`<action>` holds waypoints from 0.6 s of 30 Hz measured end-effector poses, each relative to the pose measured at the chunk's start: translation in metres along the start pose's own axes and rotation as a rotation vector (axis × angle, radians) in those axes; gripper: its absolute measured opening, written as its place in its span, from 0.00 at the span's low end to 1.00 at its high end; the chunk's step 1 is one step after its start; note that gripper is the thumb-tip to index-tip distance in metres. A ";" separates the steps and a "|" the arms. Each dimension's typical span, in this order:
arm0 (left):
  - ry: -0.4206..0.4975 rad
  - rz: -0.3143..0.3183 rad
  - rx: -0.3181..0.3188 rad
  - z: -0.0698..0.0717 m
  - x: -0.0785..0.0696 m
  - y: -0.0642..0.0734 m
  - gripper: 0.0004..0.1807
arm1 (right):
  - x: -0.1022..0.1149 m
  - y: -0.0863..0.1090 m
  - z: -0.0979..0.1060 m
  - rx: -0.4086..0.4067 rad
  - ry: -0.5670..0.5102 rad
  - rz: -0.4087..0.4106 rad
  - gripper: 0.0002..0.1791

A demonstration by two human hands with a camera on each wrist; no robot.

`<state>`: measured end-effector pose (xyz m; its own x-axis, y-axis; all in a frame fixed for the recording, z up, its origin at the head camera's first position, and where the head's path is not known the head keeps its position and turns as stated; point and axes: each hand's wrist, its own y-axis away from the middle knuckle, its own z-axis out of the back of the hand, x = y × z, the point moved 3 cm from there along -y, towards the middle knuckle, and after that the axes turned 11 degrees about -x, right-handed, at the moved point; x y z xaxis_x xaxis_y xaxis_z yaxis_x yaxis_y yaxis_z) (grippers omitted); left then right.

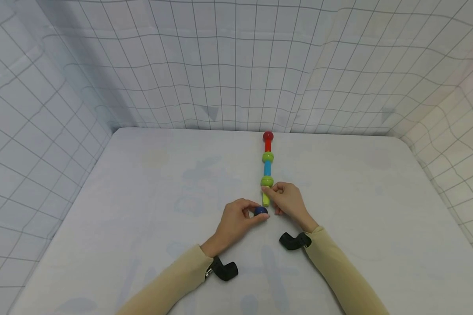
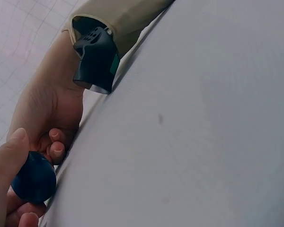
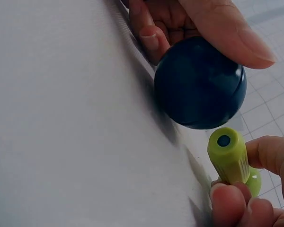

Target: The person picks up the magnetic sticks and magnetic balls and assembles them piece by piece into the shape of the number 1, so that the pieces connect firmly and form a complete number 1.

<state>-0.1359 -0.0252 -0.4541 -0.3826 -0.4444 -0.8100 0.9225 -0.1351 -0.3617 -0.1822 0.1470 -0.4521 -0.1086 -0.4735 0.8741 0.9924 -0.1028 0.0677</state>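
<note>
Between its thumb and fingers my left hand (image 1: pixel 237 220) pinches a dark blue ball (image 1: pixel 261 211), held low over the table. My right hand (image 1: pixel 289 201) grips a yellow-green rod (image 1: pixel 266 199), the near end of a straight chain of toy rods and balls. Up the chain from it come a green ball (image 1: pixel 266 181), a blue rod (image 1: pixel 267 168), another green ball (image 1: pixel 267 157), a red rod (image 1: pixel 268 145) and a red ball (image 1: pixel 268 136) at the far end. The right wrist view shows a dark round spot on the rod's end face, close by the blue ball (image 3: pixel 199 85).
A white table (image 1: pixel 173 183) with faint bluish marks lies under both hands. White curtains with a dark grid (image 1: pixel 228 65) hang behind it and at both sides. Each wrist carries a black camera mount (image 1: pixel 225 270).
</note>
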 end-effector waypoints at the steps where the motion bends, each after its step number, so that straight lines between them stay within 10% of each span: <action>1: -0.012 -0.007 0.000 0.000 -0.001 0.001 0.20 | 0.000 0.000 0.000 0.000 0.002 -0.002 0.21; 18: -0.022 0.011 -0.028 -0.006 -0.002 -0.002 0.20 | -0.002 -0.001 0.000 -0.004 0.015 0.028 0.20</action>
<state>-0.1371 -0.0189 -0.4549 -0.3712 -0.4650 -0.8037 0.9246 -0.1059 -0.3658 -0.1830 0.1476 -0.4542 -0.0819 -0.4895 0.8682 0.9948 -0.0925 0.0417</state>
